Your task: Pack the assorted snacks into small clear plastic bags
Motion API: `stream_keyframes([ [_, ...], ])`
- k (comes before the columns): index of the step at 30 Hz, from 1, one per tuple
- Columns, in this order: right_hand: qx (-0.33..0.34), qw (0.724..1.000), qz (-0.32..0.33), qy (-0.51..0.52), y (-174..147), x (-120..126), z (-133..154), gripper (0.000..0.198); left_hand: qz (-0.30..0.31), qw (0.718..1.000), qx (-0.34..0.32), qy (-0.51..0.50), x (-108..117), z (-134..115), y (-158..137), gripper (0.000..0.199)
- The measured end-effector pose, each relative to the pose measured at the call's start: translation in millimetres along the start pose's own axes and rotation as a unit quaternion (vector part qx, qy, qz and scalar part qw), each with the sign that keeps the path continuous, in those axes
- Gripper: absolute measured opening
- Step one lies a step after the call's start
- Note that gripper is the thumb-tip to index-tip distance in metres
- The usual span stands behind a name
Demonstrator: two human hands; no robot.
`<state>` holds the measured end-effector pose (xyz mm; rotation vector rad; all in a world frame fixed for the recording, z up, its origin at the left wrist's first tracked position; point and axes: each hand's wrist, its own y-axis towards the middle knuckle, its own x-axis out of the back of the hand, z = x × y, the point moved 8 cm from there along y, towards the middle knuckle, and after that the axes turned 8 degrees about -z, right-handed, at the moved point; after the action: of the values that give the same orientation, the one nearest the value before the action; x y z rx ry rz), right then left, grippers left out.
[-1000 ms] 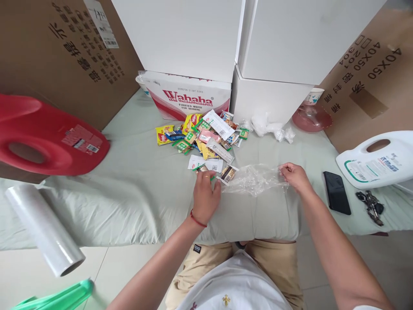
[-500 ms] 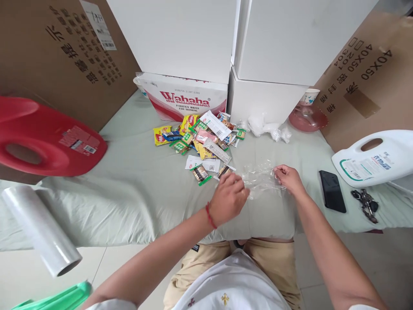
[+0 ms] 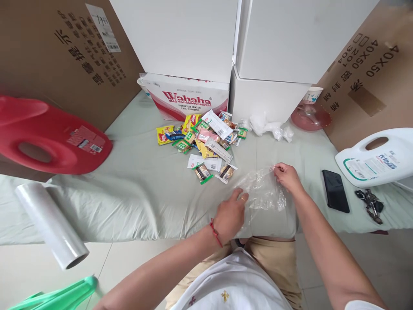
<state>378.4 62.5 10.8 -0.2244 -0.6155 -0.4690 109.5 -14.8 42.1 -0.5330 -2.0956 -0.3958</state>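
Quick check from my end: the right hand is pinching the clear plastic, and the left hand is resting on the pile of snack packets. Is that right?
Not quite: the left hand isn't on the pile of snack packets. The head view shows it beside the clear plastic, at its left edge. The right hand is pinching the plastic, as you said.

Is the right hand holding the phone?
No, the right hand pinches the clear plastic, while the phone lies on the green cloth.

Glossy, crinkled clear plastic bag (image 3: 266, 191)
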Motion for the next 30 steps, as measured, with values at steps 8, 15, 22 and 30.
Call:
stream_keyframes([
  [8,-0.011,0.993,-0.013,-0.117,3.9,32.9,-20.0,0.023,0.051,0.982,0.110,0.145,-2.1,30.8,7.0,0.059],
  [15,0.345,0.913,-0.089,-0.198,-34.6,52.3,83.4,0.041,0.080,0.982,0.090,0.147,0.7,26.4,11.0,0.085],
  [22,0.477,0.826,0.212,-0.214,-69.6,-58.4,104.4,0.030,0.070,0.992,0.024,0.100,-3.8,19.2,-8.9,0.108],
  [30,0.246,0.922,0.299,-0.022,-1.0,-76.4,108.2,0.043,0.102,0.988,-0.048,0.109,-2.5,11.9,-31.7,0.098],
])
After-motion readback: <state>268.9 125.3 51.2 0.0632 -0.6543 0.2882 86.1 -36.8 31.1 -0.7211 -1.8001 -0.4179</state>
